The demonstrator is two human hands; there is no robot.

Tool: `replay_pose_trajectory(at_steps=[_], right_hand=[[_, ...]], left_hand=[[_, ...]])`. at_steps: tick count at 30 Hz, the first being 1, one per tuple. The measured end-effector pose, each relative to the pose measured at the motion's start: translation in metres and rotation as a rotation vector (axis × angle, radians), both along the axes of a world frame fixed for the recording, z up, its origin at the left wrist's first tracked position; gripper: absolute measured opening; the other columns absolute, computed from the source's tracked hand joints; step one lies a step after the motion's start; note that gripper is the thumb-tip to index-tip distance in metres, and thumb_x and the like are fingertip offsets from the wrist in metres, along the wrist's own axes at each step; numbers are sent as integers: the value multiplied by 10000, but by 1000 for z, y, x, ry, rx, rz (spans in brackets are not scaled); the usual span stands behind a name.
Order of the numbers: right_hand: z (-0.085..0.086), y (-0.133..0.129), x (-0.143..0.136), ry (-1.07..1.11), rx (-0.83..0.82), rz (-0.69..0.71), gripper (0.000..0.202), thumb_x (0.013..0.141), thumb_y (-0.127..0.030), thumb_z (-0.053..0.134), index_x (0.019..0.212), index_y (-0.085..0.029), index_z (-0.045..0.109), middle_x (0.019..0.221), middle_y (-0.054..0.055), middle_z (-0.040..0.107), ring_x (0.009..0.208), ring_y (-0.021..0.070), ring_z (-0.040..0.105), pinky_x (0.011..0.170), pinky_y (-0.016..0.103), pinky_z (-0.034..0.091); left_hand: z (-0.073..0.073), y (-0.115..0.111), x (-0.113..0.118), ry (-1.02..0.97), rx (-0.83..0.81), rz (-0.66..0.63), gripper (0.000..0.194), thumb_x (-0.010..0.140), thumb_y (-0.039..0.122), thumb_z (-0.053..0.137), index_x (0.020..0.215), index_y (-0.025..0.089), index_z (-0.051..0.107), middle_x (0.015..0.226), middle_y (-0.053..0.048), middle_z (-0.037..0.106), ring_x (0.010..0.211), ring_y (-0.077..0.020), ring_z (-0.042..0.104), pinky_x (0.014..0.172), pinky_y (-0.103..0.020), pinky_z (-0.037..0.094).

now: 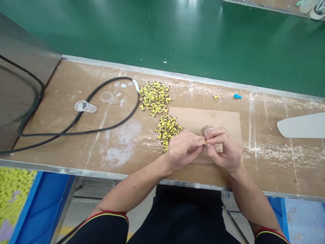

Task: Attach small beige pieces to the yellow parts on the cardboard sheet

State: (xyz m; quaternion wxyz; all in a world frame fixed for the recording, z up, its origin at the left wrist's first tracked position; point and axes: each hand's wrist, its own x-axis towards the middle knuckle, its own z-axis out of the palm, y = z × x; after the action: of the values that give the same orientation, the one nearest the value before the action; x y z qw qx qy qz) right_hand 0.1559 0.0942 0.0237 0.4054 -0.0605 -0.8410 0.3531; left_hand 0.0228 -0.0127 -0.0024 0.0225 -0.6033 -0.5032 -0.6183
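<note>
My left hand (183, 149) pinches a tiny yellow-and-dark figure (204, 144) between thumb and forefinger. Against it, from the other side, press the closed fingertips of my right hand (224, 147); whether they hold a separate small part is hidden. Both hands are over a cardboard sheet (228, 118). A small clear container (207, 129) stands just behind the right fingertips. Tiny pale pieces (219, 149) lie partly under my right hand. Beside my left hand is a pile of similar yellow figures (167, 128), with a larger pile (154, 96) behind it.
A black cable (101, 129) loops across the left of the bench, near two clear plastic scoop-like pieces (86, 106). Toward the back right lie a blue cone-shaped cap (237, 96) and a few scraps (218, 99). A white flat piece (302, 125) reaches in from the right; a green belt-like surface (162, 37) runs behind.
</note>
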Motion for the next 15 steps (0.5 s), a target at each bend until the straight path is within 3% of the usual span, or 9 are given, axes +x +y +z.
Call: replay_pose_trajectory(at_steps=[8, 15], right_hand=[[0, -1, -3, 13, 123, -31, 234, 832, -27, 646, 895, -244, 587, 830, 28, 679, 789, 189, 695, 668, 353, 623], [3, -3, -4, 75, 206, -53, 229, 819, -18, 658, 889, -231, 613, 818, 36, 702, 729, 174, 684, 626, 334, 605]], left_hand=[[-4, 0, -1, 123, 17, 50, 124, 911, 70, 695, 958, 160, 625, 873, -84, 807, 763, -169, 781, 686, -258, 591], [-4, 3, 2, 11, 65, 16, 129, 897, 75, 725, 963, 157, 651, 889, -89, 814, 774, -172, 793, 711, -250, 625]])
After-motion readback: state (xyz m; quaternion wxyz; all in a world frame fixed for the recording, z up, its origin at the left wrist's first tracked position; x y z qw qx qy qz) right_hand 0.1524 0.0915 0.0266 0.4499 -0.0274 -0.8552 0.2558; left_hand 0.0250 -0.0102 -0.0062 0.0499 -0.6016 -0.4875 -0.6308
